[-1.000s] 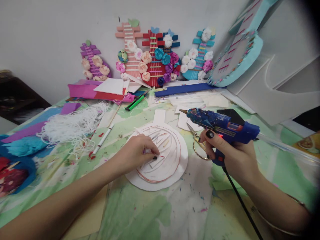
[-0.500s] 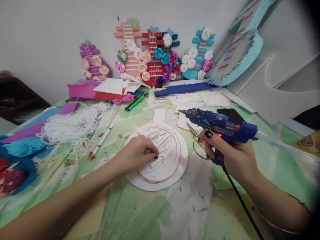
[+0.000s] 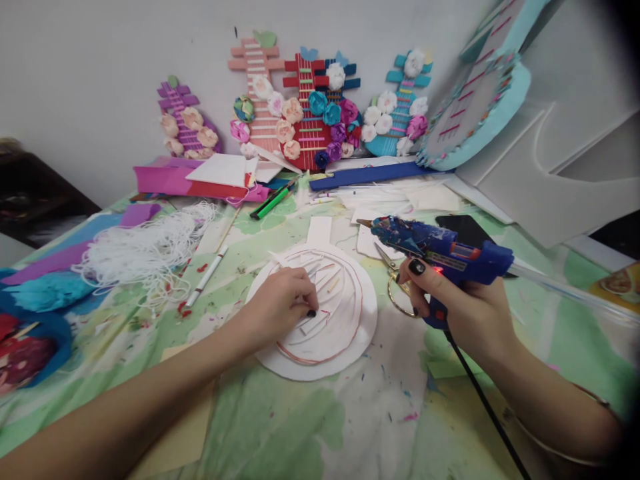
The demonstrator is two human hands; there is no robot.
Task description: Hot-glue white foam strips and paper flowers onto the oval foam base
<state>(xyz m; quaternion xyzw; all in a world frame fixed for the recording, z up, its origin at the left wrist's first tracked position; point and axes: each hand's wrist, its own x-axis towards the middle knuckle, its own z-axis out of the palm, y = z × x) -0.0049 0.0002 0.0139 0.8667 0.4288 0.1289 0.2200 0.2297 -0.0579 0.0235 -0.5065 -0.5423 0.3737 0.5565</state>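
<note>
A round white board [image 3: 320, 367] with a short neck lies flat on the table, with curved strips and small loose pieces on its face. Over its left part is my left hand [image 3: 283, 303], fingers bent and pressed together at the pieces; what they pinch, if anything, is hidden. My right hand [image 3: 467, 307] is wrapped round the handle of a blue glue gun [image 3: 440, 250], held above the table right of the board, nozzle pointing left. Gold-handled scissors [image 3: 395, 293] lie beneath and beside the gun's front.
Decorated paper guitars [image 3: 307, 127] lean on the wall. White cord [image 3: 145, 250] and a white marker [image 3: 207, 277] lie at left, a green cutter [image 3: 273, 202] behind the board. A dark phone [image 3: 463, 230] is behind the gun, whose black cable [image 3: 483, 397] runs towards the front edge.
The fingers of my left hand have drawn in slightly at the pieces on the board. My right hand and the glue gun have hardly moved.
</note>
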